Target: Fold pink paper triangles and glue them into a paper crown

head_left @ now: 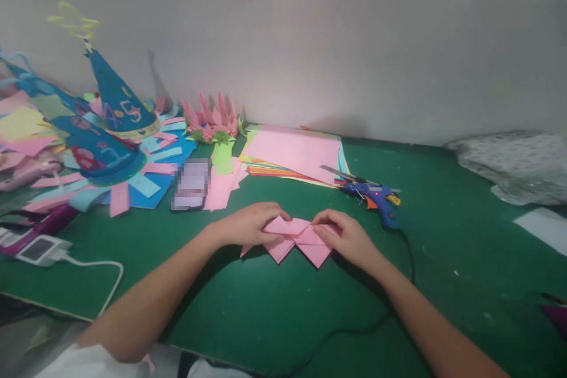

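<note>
A folded pink paper piece (pixel 296 239) lies on the green table (pixel 443 260) in front of me. My left hand (pixel 248 224) rests on its left half, fingers curled and pressing on the paper's upper edge. On its right half my right hand (pixel 343 235) pinches the top fold with bent fingers. Both hands meet near the centre of the paper.
A blue glue gun (pixel 376 199) with its black cord lies just right of my hands, scissors (pixel 343 176) beside it. A stack of coloured paper (pixel 295 153), pink paper flowers (pixel 212 121), a phone (pixel 191 184), blue cone hats (pixel 117 103) and paper strips fill the back left. A white charger (pixel 42 250) sits at the left.
</note>
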Tool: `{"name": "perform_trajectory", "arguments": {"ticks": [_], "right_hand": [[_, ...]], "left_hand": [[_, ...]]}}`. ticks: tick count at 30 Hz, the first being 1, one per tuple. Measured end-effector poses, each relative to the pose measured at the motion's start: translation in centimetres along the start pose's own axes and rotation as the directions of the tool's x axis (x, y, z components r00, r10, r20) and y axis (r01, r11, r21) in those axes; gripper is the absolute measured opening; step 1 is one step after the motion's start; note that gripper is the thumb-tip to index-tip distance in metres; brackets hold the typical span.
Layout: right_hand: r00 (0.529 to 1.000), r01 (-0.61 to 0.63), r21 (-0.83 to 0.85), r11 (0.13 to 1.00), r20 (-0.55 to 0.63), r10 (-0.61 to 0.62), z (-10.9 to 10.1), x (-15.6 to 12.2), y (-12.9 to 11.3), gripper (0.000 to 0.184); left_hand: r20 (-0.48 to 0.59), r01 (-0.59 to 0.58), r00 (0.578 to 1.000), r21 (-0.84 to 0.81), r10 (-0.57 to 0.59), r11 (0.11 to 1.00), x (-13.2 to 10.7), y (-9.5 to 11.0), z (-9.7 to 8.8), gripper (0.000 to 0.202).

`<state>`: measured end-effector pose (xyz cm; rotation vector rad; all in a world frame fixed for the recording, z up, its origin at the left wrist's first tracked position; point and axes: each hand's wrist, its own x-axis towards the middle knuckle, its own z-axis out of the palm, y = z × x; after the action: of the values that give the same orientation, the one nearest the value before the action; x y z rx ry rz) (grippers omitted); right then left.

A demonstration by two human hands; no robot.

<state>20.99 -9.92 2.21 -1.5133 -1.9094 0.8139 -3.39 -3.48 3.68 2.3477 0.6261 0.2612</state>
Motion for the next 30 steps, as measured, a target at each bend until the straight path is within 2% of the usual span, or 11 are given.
{"name": "perform_trajectory", "arguments": {"ticks": [21,24,28,30], "right_hand": [[0.991,-0.081,0.152,0.985,-0.095,0.097,0.6,0.1,0.2,0.016],[0.990,-0.091,0.154,0.984,-0.088,0.106,0.8,0.1,0.3,0.017],[0.990,-0.104,0.133,0.986,-0.083,0.115,0.9,0.2,0.5,0.018],[0.990,-0.102,0.112,0.988,-0.081,0.112,1.0,0.2,0.6,0.017]], "left_hand": [[-0.006,-0.052,0.999,0.031,0.052,0.998,0.1,0.3,0.1,0.030],[0.011,-0.047,0.999,0.035,0.046,0.998,0.1,0.3,0.1,0.031],[0.017,-0.038,0.999,0.025,0.038,0.999,0.1,0.4,0.1,0.042],[0.000,-0.034,0.999,0.024,0.034,0.999,0.1,0.4,0.2,0.037]]}}
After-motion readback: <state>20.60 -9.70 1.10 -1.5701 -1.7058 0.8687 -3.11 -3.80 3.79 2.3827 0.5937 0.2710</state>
